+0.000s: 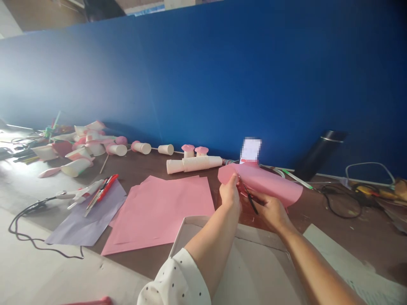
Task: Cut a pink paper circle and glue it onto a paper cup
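Observation:
My left hand (229,194) grips a sheet of pink paper (273,180) near its left end, thumb on top. The sheet curls over to the right, above the brown tabletop. In my right hand (271,212) is a pair of scissors (251,200) with dark handles, their blades against the paper close to my left thumb. The right fingers are partly hidden behind the handles and paper. Flat pink sheets (162,212) lie left of my hands. Behind them rests a stack of nested paper cups (197,163).
A glue gun (84,192) with a cord and a red-handled cutter (106,189) lie on lilac paper (92,220). Paper cups with pink parts (92,142) pile up at the far left. A black bottle (321,154) leans against the blue partition (203,76). Cables (341,203) lie at right.

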Tool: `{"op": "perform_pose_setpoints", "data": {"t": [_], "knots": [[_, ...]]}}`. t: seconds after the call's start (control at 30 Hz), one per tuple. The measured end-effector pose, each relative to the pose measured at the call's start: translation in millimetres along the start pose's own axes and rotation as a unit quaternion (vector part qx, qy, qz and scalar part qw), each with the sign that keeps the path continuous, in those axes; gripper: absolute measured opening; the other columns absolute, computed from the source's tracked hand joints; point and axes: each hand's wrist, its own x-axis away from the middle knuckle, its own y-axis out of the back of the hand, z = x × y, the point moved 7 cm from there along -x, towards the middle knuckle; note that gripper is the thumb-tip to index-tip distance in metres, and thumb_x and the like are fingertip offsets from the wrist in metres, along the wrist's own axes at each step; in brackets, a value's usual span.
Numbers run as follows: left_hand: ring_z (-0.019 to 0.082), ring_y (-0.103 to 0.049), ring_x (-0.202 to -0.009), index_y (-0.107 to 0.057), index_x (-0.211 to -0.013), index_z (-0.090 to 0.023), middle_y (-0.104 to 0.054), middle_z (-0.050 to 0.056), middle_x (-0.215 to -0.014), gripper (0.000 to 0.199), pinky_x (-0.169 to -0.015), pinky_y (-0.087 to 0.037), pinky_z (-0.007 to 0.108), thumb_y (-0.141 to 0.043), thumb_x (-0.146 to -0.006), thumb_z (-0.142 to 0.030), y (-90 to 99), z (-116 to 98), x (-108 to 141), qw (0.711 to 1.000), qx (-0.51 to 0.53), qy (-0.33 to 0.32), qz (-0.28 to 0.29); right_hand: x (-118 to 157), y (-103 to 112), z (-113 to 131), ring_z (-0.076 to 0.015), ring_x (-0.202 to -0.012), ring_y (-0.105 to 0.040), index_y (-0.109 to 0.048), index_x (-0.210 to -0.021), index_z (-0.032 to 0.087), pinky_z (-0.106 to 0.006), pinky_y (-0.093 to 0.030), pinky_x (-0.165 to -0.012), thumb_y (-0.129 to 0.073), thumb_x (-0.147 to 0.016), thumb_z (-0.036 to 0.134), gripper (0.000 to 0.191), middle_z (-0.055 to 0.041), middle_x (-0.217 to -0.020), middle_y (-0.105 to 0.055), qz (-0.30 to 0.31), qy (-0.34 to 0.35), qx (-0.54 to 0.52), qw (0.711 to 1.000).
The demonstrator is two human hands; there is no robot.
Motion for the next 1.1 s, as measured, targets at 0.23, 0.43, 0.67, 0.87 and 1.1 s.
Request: {"op": "perform_pose_setpoints", "data": {"t": [0.23, 0.43, 0.67, 0.87, 1.1], "knots": [[0.018, -0.060, -0.057, -0.068, -0.088, -0.010, -0.062, 0.006, -0.066, 0.040, -0.052, -0.045, 0.028, -0.076, -0.063, -0.040, 8.5, -7, -1, 0.997, -0.056, -0.007, -0.043, -1, -3, -6, -0.0301, -0.094, -0.066, -0.069, -0.120, 0.023, -0.036, -0.052, -0.080, -0.068, -0.076, 0.045, 0.049, -0.0049, -0.092, -0.075, 0.013, -0.002, -0.029, 0.999], [0.021, -0.061, -0.065, -0.068, -0.086, -0.010, -0.064, 0.008, -0.069, 0.039, -0.059, -0.046, 0.029, -0.076, -0.062, -0.039, 12.4, -8, -4, 0.993, -0.104, -0.005, -0.057, -1, -5, -10, -0.0147, -0.061, -0.056, -0.068, -0.121, 0.023, -0.025, -0.045, -0.055, -0.070, -0.075, 0.046, 0.052, -0.0003, -0.077, -0.069, 0.039, -0.039, -0.088, 0.995], [0.021, -0.061, -0.068, -0.067, -0.091, -0.010, -0.064, 0.008, -0.070, 0.042, -0.060, -0.045, 0.029, -0.076, -0.062, -0.040, 12.3, -8, -5, 0.991, -0.117, 0.002, -0.060, 2, -5, -11, -0.0136, -0.063, -0.052, -0.066, -0.124, 0.020, -0.025, -0.045, -0.054, -0.071, -0.073, 0.052, 0.061, -0.0025, -0.079, -0.066, 0.050, -0.062, -0.139, 0.987], [0.019, -0.058, -0.059, -0.067, -0.086, -0.010, -0.060, 0.006, -0.064, 0.040, -0.055, -0.043, 0.028, -0.077, -0.062, -0.040, 12.5, -7, -4, 0.990, -0.125, 0.010, -0.064, 1, -6, -12, -0.0136, -0.065, -0.053, -0.067, -0.123, 0.021, -0.026, -0.046, -0.057, -0.072, -0.074, 0.047, 0.055, -0.0017, -0.080, -0.065, 0.047, -0.061, -0.147, 0.986], [0.015, -0.050, -0.045, -0.064, -0.072, -0.010, -0.052, 0.003, -0.049, 0.026, -0.044, -0.039, 0.026, -0.068, -0.069, -0.036, 2.8, -5, 5, 0.994, -0.104, 0.020, -0.036, 2, -2, 3, -0.0144, -0.070, -0.055, -0.070, -0.118, 0.024, -0.024, -0.044, -0.062, -0.071, -0.076, 0.044, 0.047, 0.0006, -0.082, -0.069, 0.033, -0.032, -0.119, 0.992]]}}
